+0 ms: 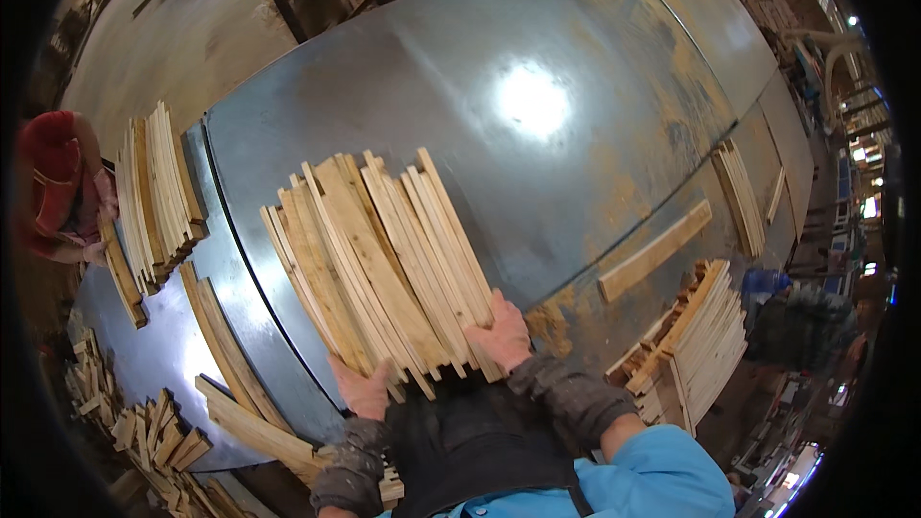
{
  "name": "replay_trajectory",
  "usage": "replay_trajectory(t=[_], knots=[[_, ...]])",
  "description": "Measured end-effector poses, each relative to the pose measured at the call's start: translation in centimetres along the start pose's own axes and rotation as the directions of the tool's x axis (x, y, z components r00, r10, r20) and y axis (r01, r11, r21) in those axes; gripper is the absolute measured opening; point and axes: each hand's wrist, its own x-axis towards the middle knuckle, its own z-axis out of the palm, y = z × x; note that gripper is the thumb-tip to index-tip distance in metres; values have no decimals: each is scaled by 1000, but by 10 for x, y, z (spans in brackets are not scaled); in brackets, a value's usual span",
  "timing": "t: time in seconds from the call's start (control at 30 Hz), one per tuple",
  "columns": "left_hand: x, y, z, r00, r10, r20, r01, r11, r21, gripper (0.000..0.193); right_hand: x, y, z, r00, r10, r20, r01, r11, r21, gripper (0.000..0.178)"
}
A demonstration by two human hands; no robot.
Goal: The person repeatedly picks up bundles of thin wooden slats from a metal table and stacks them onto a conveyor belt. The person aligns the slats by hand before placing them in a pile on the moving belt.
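Stretching across the view, a dark, shiny metal table (384, 86) shows patches of tan dust toward its right side. On its near edge lies the bundle of wooden strips (372, 259), directly between and ahead of the person's hands. The strips are pale yellow to light brown, laid side by side lengthwise, their ends uneven, a few wider and darker than the rest. To the right, a stack of strips (710, 350) sits near a single plank (655, 251); to the left, a co-worker in red (62, 182) touches a board beside another stack (158, 201). The right hand (501, 334) grasps the bundle's near right corner; the left hand (363, 388) clasps its near left corner.
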Motion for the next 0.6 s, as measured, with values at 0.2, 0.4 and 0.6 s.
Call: replay_trajectory(t=[0.2,0.4,0.6], knots=[[18,21,-26,993,52,106,-77,967,243,119,-27,40,-1,980,3,-200,40,976,212,91],[75,74,2,855,518,4,-475,780,407,81,-137,72,-20,985,-87,146,33,941,337,47],[146,245,53,811,440,386,-583,552,596,79,-148,106,35,846,-71,528,-224,851,474,66]])
